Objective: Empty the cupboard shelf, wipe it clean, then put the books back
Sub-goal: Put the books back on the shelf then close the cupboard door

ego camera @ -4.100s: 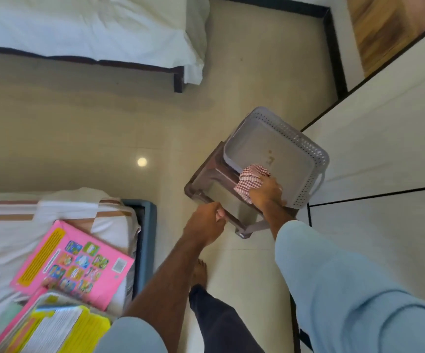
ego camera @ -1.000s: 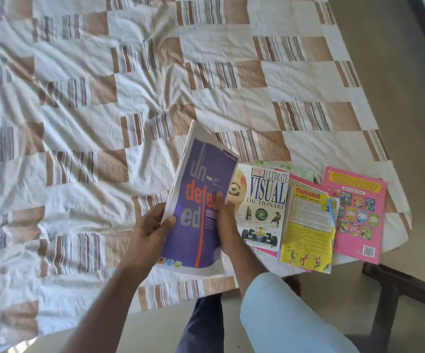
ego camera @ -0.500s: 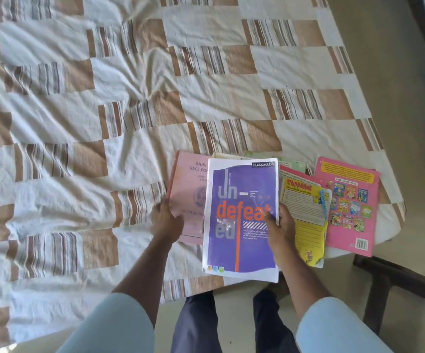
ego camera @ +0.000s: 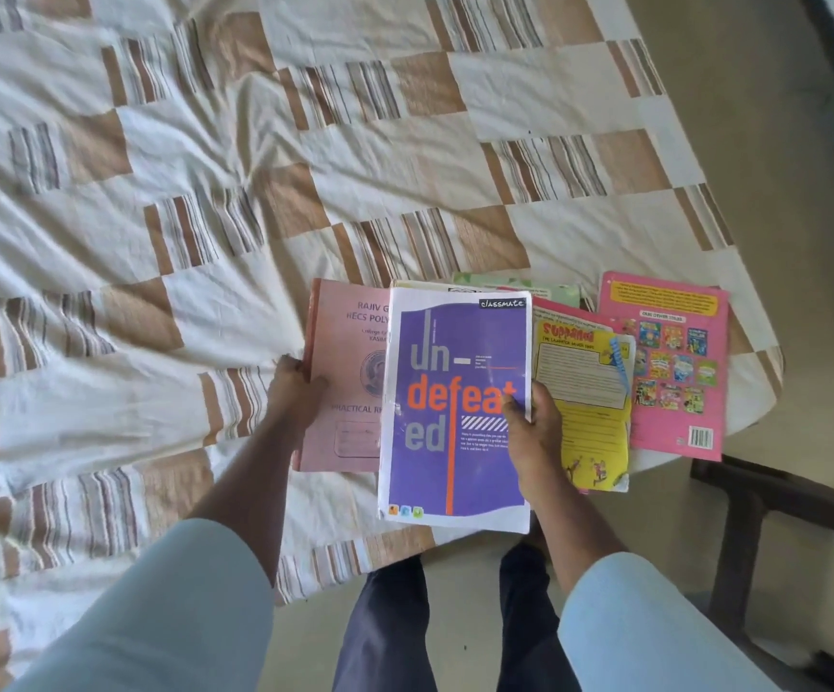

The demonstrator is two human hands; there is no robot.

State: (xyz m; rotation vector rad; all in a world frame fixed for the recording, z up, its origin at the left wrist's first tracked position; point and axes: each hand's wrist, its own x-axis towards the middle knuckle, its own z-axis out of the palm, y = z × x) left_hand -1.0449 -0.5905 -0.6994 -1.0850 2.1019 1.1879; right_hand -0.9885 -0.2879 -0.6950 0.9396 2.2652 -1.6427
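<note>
Checked brown-and-cream bedspread (ego camera: 305,157) carries our books at its near edge: left hand (ego camera: 297,387) grips the pink record book (ego camera: 342,372), right hand (ego camera: 534,427) pinches the purple paperback notebook (ego camera: 454,417), which overhangs and may slide floorward.

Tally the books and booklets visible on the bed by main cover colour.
Purple: 1, the purple notebook
Pale pink: 1, the record book
Yellow: 1, the yellow comic
Bright pink: 1, the pink book
Pale green: 1, the green booklet, mostly covered
Total: 5
</note>
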